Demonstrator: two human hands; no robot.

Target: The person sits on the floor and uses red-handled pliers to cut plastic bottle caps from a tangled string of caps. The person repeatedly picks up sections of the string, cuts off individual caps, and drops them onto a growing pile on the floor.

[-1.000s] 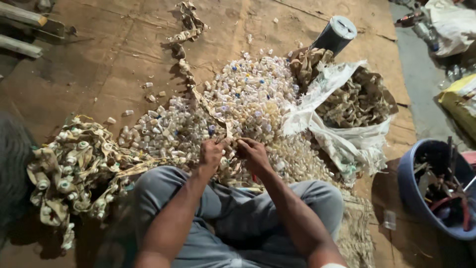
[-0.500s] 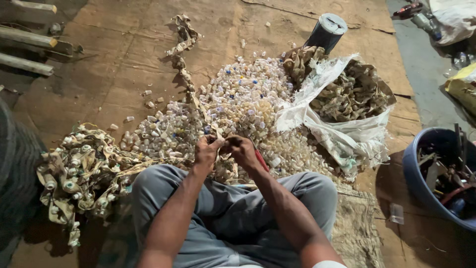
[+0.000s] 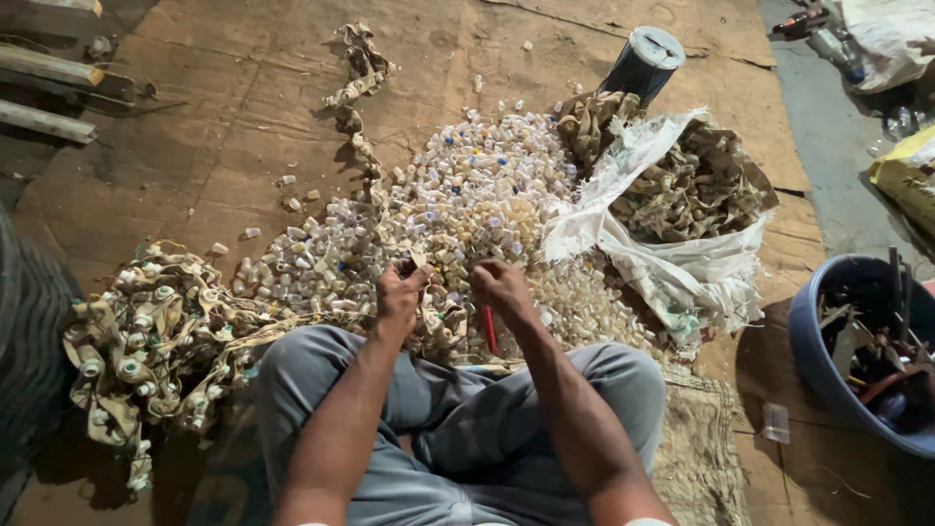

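Hands (image 3: 453, 290) have edged nearer together over the strip (image 3: 429, 326).

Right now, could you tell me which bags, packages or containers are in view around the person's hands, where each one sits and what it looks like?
White woven sack: right of the hands, open and slumped, full of tan strips.
Dark cylindrical can: behind the sack, upright, pale lid.
Blue tub: far right, round, holding tools.
Yellow bag: right edge, partly cut off.
No screens or signs show.
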